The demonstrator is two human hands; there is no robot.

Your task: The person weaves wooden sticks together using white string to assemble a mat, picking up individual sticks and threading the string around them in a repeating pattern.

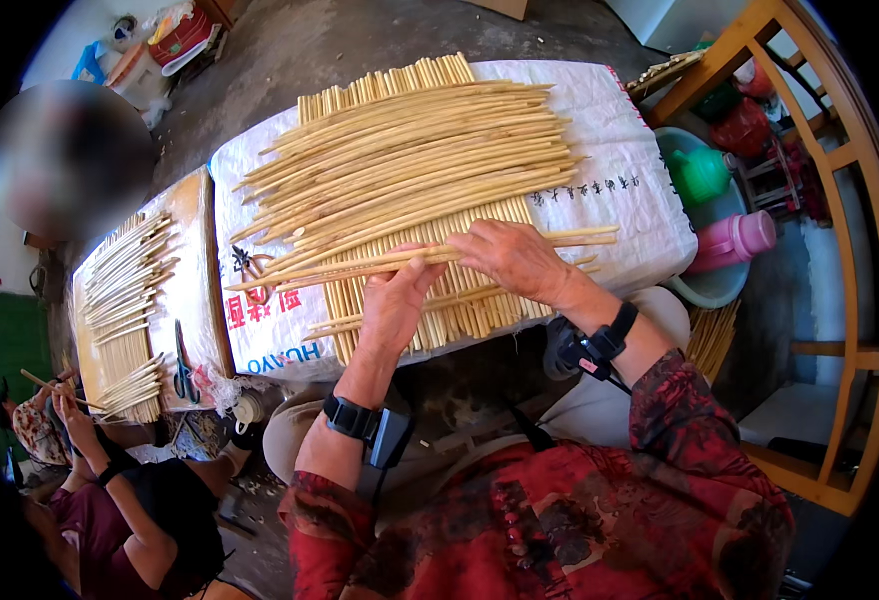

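Both hands grip a few thin straw-coloured stalks [335,270] that lie nearly level across the near side of the table. My left hand [400,300] pinches them from below with thumb and fingers. Close to its right, my right hand [510,258] closes over the same stalks from above. Beneath them, a mat of short upright stalks [470,318] lies side by side. Long stalks [410,150] are spread crosswise over the mat beyond my hands. A few more stalks [440,305] rest across its near part.
A white woven sheet [610,130] covers the table. On the left, another table [205,290] bears stalks and scissors [186,375], with a person [110,530] seated beside it. At right stand a basin [715,290] with a pink jug [730,240] and a wooden frame [840,155].
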